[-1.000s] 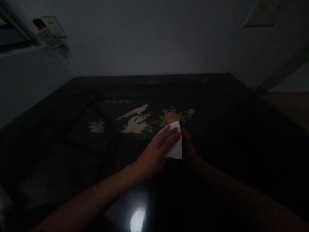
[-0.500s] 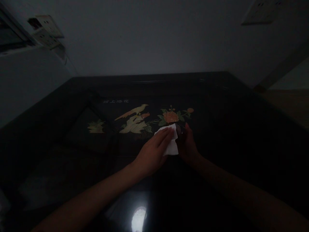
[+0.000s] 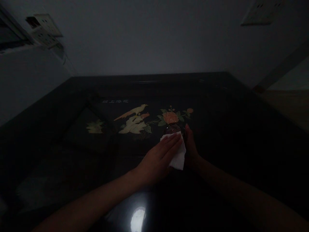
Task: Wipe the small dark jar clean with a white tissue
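Note:
My left hand point(image 3: 158, 159) presses a white tissue point(image 3: 179, 158) against a dark, round, glassy object point(image 3: 172, 129), its fingers lying together over the tissue. Only the shiny curved rim of that object shows above the tissue; dim light hides the rest, so its kind is unclear. Around its right side curls my right hand point(image 3: 191, 143), thumb up and most fingers in shadow. Both hands are over a glossy black tabletop point(image 3: 207, 193), just in front of an inlaid orange flower point(image 3: 170, 117).
The tabletop carries an inlaid bird point(image 3: 132, 111), a pale rock point(image 3: 132, 125) and white characters point(image 3: 115, 101). A pale wall point(image 3: 149, 38) rises behind, with sockets at left point(image 3: 48, 25) and right point(image 3: 262, 13). A bright light reflection lies near the front.
My left hand and the tissue have slid right and toward me, uncovering the upper rim of the round object. My right hand has stayed nearly in place.

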### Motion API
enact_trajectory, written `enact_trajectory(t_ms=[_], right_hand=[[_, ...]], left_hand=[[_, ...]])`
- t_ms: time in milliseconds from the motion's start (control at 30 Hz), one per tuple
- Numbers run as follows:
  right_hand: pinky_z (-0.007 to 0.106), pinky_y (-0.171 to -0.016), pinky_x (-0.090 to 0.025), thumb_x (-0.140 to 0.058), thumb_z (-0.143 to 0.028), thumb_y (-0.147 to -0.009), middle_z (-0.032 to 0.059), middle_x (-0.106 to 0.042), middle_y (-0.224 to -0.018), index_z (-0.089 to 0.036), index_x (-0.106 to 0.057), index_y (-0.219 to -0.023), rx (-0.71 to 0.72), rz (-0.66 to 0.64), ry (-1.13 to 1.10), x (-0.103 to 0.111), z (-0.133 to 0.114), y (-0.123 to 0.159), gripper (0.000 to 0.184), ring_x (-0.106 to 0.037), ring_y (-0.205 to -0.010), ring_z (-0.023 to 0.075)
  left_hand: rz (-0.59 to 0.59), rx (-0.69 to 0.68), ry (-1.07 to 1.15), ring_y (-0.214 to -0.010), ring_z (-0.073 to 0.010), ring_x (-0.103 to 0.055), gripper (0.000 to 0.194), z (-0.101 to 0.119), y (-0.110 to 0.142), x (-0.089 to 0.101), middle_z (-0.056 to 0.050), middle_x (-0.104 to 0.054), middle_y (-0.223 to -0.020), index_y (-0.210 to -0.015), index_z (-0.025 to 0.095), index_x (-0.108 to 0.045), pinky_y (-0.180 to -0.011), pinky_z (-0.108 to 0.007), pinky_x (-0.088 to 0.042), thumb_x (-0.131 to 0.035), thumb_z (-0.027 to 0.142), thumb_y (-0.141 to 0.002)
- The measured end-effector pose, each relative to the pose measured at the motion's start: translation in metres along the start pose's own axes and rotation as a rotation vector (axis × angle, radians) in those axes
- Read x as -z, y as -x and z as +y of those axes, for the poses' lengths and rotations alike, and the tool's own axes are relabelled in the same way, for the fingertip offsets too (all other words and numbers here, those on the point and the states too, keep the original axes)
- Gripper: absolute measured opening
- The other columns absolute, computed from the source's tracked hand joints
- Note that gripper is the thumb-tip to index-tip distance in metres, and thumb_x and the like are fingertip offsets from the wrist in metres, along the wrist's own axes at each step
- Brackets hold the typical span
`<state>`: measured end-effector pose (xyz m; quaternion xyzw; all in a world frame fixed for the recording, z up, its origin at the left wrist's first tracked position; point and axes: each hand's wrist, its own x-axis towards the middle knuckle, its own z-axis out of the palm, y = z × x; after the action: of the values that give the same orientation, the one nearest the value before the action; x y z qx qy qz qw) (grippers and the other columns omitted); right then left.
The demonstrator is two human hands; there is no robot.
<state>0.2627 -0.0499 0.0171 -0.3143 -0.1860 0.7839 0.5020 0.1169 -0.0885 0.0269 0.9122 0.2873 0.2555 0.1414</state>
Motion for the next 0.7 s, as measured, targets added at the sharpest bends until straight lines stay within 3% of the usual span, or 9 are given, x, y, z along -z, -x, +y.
enact_trajectory(t_ms=[233,400,600,700], right_hand=[[0.04,-0.092,-0.049,-0.069,-0.056,-0.061,0.0035,-0.074,-0.087,-0.023,-0.07,-0.082,0.04,0.038,-0.003,0.001,0.012,-0.001,0.04,-0.062,-0.107,0.0278],[0.04,-0.093,-0.048,-0.064,-0.057,-0.067,0.0026,-0.075,-0.085,-0.024,-0.07,-0.082,0.084,0.012,0.013,0.001,0.01,0.0,0.037,-0.062,-0.107,0.0269],[0.038,-0.086,-0.051,-0.06,-0.057,-0.072,0.0021,-0.074,-0.08,-0.023,-0.069,-0.076,0.07,0.053,-0.028,0.001,0.003,0.0,0.036,-0.065,-0.098,0.0257],[0.038,-0.084,-0.051,-0.057,-0.06,-0.071,0.0032,-0.073,-0.075,-0.023,-0.068,-0.074,0.026,0.036,-0.037,0.001,0.001,-0.001,0.039,-0.066,-0.094,0.0256]], left_hand=[[0.019,0.103,-0.006,-0.144,-0.0221,-0.014,0.078,-0.004,-0.004,0.008,-0.017,-0.019,-0.155,-0.149,0.015,-0.008,-0.115,-0.049,-0.025,-0.04,0.004,-0.078],[0.03,0.154,-0.106,-0.143,-0.0217,-0.019,0.076,-0.009,-0.004,0.008,-0.017,-0.024,-0.153,-0.148,0.015,-0.013,-0.114,-0.047,-0.028,-0.042,0.004,-0.078],[0.096,0.064,-0.194,-0.135,-0.0217,-0.038,0.061,-0.012,0.001,0.011,-0.017,-0.043,-0.143,-0.14,0.012,-0.032,-0.109,-0.042,-0.038,-0.047,0.01,-0.081],[0.134,-0.027,-0.195,-0.132,-0.0211,-0.043,0.057,-0.011,0.004,0.009,-0.017,-0.05,-0.138,-0.139,0.011,-0.035,-0.107,-0.04,-0.042,-0.047,0.015,-0.084]])
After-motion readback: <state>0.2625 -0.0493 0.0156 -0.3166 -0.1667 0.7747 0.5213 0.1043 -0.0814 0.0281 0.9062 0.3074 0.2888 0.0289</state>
